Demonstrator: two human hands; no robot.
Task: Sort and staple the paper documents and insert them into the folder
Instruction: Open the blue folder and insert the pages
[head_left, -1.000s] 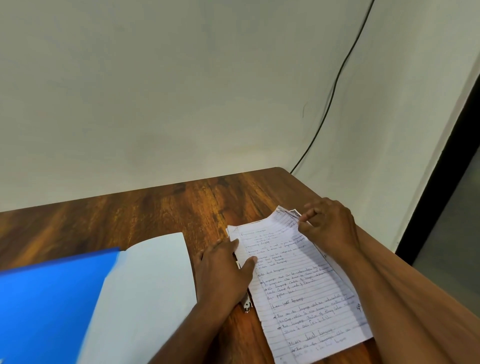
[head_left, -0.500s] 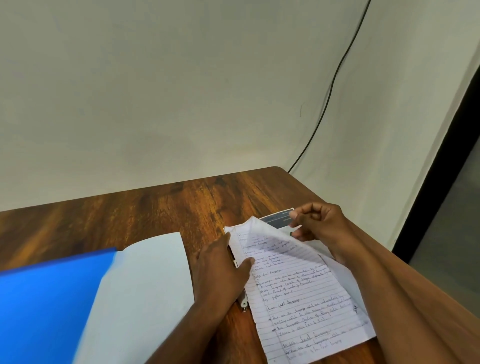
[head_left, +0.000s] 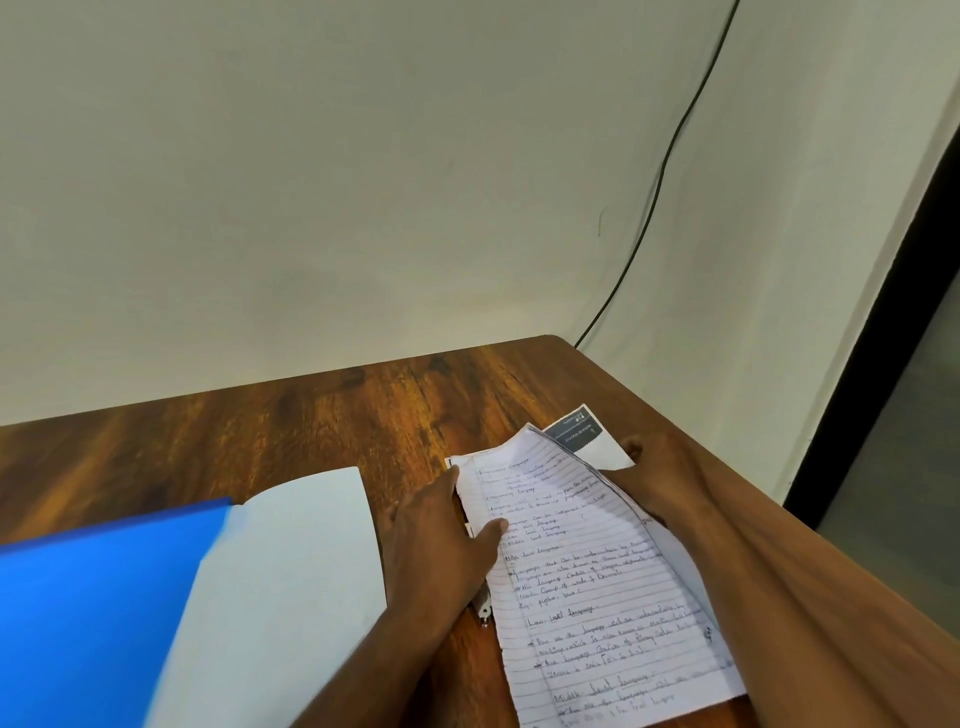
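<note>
Right hand (head_left: 657, 480) has slid its fingers under the handwritten sheet (head_left: 587, 561), lifting its edge and exposing a printed page (head_left: 587, 434) beyond them. Left hand (head_left: 441, 535) lies flat, pinning the sheet's near edge to the desk (head_left: 311, 415). Sorting underway; open blue folder (head_left: 104, 597) waits left of that hand.

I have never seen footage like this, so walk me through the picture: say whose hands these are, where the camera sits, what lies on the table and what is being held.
There is no machine here. A person wears a wide-angle camera on the head, looking forward and down, so the two arms coming in from the bottom are that person's own. The left hand presses flat on the left edge of a handwritten lined sheet, on the wooden table. The right hand is slipped under the sheet's raised right side, lifting it off a printed page with a dark header beneath. To the left lies an open blue folder with a pale inner flap. A small metal thing pokes out below the left hand; I cannot tell what it is.
</note>
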